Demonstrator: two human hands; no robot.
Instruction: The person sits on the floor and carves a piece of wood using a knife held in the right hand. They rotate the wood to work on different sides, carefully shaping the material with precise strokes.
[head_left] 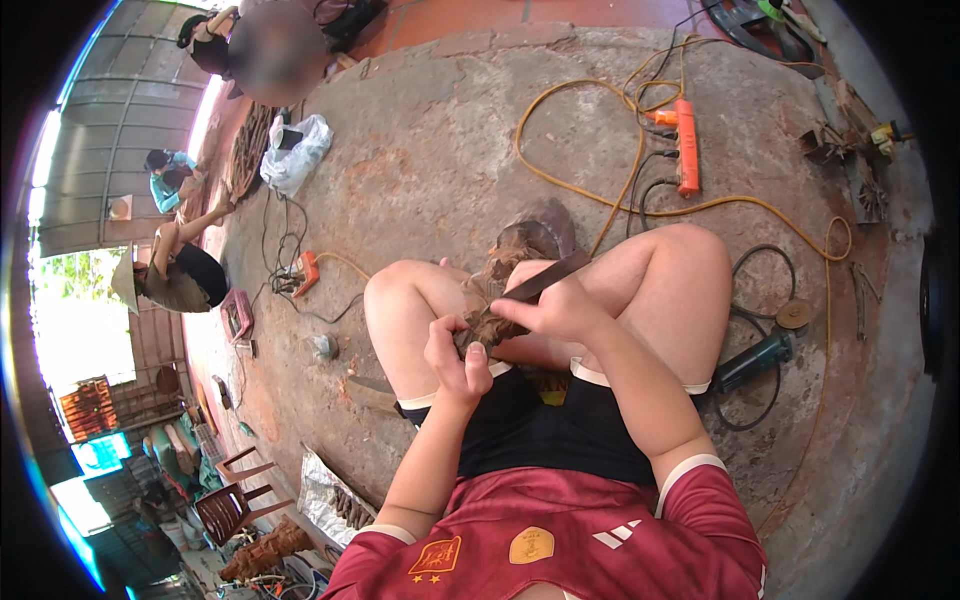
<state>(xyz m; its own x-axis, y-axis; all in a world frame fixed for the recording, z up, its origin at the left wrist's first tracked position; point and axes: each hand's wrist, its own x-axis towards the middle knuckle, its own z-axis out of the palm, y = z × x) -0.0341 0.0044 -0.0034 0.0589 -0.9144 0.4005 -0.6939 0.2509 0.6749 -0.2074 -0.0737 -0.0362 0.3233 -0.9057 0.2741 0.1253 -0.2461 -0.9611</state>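
I sit on the floor with a rough brown piece of carved wood (486, 328) between my bent legs. My left hand (458, 358) is closed around its near end, the thumb pressed against it. In my right hand (560, 302) is a dark flat blade (543, 277), slanting across the wood with its far end toward my right knee. The handle of the blade is hidden by my fingers. Beyond my hands, more brown wood (522, 240) lies by my feet, against a dark rounded object (549, 222) whose kind I cannot make out.
An orange power strip (686, 148) with a yellow cord lies ahead right. A dark green power tool (752, 362) rests by my right thigh. At left are a second orange socket (306, 273), a plastic bag (297, 155), brown chairs (228, 508) and several people sitting farther off.
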